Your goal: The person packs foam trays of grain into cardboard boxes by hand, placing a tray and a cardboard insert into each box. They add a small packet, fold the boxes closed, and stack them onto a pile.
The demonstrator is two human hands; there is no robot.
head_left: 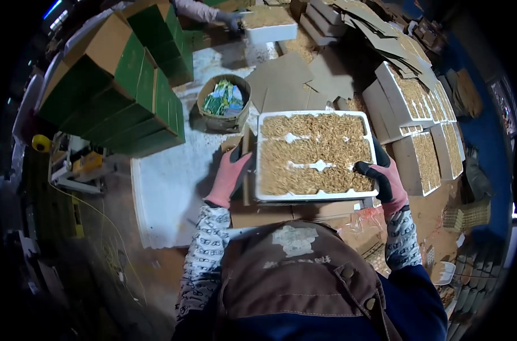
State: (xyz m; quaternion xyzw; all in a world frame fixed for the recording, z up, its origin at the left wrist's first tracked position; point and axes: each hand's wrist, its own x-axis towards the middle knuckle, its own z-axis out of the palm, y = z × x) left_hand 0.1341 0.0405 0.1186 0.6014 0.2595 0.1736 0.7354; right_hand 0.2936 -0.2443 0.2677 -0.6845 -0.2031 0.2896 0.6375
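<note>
A white foam tray [262,190] filled with loose straw-coloured bits is in front of my body, tilted slightly, with white raised ribs showing through the fill. My right hand [385,176], in a pink and black glove, grips its right side with the thumb over the rim. At the left side, my left hand [234,170], gloved alike, is closed on an upright cardboard flap [247,176] beside the tray; its fingertips are partly hidden. Below the tray, cardboard of a box [264,216] shows; the tray covers most of it.
Green and brown cartons [139,91] are stacked at left. A round tub [227,119] of colourful packets stands behind, next to flat cardboard sheets [284,79]. More filled foam trays [406,96] are piled at right. Across the table, another person's gloved hand [230,20] touches a foam tray [270,33].
</note>
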